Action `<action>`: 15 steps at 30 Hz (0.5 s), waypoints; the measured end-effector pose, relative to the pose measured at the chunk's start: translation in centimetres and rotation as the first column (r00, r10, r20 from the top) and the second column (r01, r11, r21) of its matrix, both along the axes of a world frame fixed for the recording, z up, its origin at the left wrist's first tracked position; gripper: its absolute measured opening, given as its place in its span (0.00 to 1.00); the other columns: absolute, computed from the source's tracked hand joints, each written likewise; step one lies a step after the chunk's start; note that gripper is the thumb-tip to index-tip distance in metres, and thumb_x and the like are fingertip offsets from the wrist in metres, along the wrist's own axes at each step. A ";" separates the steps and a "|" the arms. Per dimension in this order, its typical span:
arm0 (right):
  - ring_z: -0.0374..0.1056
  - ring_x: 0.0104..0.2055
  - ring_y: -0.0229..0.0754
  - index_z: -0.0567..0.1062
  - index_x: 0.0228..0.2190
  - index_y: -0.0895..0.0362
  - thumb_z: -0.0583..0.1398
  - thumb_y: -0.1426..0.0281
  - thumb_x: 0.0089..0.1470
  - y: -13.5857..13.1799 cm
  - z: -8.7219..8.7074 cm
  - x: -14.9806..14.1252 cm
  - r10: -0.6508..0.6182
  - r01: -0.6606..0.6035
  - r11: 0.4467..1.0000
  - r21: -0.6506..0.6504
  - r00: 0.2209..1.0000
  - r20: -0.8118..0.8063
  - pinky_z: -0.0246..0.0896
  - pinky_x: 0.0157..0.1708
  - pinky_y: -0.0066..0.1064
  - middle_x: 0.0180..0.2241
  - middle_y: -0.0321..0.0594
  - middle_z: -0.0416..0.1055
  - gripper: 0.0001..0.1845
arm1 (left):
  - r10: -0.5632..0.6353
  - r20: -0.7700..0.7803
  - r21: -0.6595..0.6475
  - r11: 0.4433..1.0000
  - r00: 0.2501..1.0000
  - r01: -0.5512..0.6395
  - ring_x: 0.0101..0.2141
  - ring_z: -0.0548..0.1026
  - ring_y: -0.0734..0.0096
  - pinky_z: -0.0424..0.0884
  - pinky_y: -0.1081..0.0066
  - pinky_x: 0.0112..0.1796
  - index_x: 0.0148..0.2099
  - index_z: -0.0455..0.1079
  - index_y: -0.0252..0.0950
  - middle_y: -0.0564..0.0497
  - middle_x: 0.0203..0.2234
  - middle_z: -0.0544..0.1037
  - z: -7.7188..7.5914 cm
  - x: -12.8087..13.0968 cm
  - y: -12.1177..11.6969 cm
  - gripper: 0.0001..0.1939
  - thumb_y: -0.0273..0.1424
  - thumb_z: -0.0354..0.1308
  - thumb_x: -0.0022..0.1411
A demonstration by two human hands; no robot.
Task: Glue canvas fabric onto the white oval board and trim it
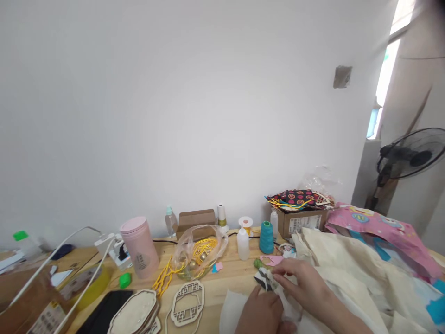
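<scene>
Landmark: teal thread cone (266, 237). Nearest, in front of cone: left hand (261, 310), fingers curled at lower edge of crumpled black-and-white piece (264, 279); can't tell if they pinch. Right hand (306, 284), front-right of cone, pinches the piece's upper right edge, thumb to fingertips. Piece sits between both hands. Green thread ball (257, 263) just beyond it, near cone's base. Squeeze bottle (243, 246) left of cone. Cardboard box (301, 223) behind-right.

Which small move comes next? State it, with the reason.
Probably smooth the crumpled black-and-white piece slightly: it looks bunched, its folds hide its shape, and the right hand seems to pinch it, with the left hand close below in the picture.
</scene>
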State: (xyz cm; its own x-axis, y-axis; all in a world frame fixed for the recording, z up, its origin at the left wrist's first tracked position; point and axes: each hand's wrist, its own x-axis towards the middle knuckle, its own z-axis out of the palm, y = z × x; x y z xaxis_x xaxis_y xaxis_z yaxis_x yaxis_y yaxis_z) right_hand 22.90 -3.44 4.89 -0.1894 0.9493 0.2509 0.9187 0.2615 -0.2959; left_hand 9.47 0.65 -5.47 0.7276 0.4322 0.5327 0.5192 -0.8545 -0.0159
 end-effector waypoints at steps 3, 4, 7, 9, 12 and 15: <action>0.70 0.31 0.40 0.75 0.19 0.54 0.59 0.76 0.43 2.7 -0.5 -0.8 -0.006 0.014 0.997 -0.078 0.994 0.112 0.61 0.31 0.25 0.24 0.34 0.75 0.08 | -0.052 -0.022 0.093 0.994 0.998 0.054 0.26 0.75 0.69 0.69 0.70 0.32 0.31 0.69 0.36 0.52 0.24 0.78 -2.2 0.4 0.6 0.22 0.50 0.51 0.49; 0.70 0.32 0.42 0.75 0.18 0.55 0.60 0.77 0.41 3.3 -0.8 -1.2 -0.012 0.027 0.995 -0.100 0.989 0.148 0.61 0.31 0.27 0.24 0.36 0.75 0.06 | -0.065 -0.035 0.118 0.991 0.997 0.068 0.27 0.75 0.68 0.69 0.70 0.30 0.32 0.69 0.34 0.50 0.25 0.78 -3.0 0.4 0.8 0.23 0.50 0.49 0.50; 0.70 0.33 0.46 0.74 0.23 0.59 0.63 0.75 0.38 4.5 -1.6 -2.5 -0.020 0.062 0.984 -0.170 0.970 0.243 0.62 0.32 0.34 0.28 0.41 0.75 0.04 | -0.089 -0.084 0.153 0.983 0.992 0.101 0.25 0.75 0.70 0.66 0.73 0.24 0.31 0.68 0.33 0.49 0.24 0.78 -4.7 0.2 1.4 0.20 0.45 0.46 0.55; 0.69 0.35 0.45 0.73 0.28 0.60 0.63 0.71 0.41 4.9 -1.8 -2.8 -0.001 0.070 0.971 -0.228 0.958 0.286 0.62 0.34 0.38 0.31 0.41 0.74 0.08 | -0.092 -0.115 0.148 0.983 0.989 0.109 0.24 0.74 0.71 0.64 0.74 0.23 0.31 0.67 0.34 0.50 0.24 0.77 -5.4 0.2 1.7 0.15 0.40 0.46 0.58; 0.68 0.36 0.43 0.72 0.30 0.60 0.64 0.65 0.41 5.4 -1.9 -2.2 0.041 0.056 0.950 -0.309 0.953 0.299 0.62 0.36 0.39 0.34 0.40 0.72 0.14 | -0.117 -0.156 0.115 0.984 0.981 0.136 0.26 0.74 0.73 0.61 0.75 0.21 0.33 0.66 0.33 0.50 0.25 0.77 -5.7 0.1 2.1 0.11 0.35 0.48 0.58; 0.67 0.37 0.43 0.73 0.29 0.58 0.65 0.64 0.39 5.7 -2.0 -1.0 0.039 0.046 0.945 -0.324 0.967 0.250 0.61 0.34 0.34 0.34 0.39 0.72 0.14 | -0.163 -0.186 0.051 0.983 0.969 0.175 0.26 0.73 0.74 0.59 0.75 0.18 0.34 0.66 0.34 0.50 0.26 0.77 -5.6 0.1 2.2 0.10 0.35 0.49 0.57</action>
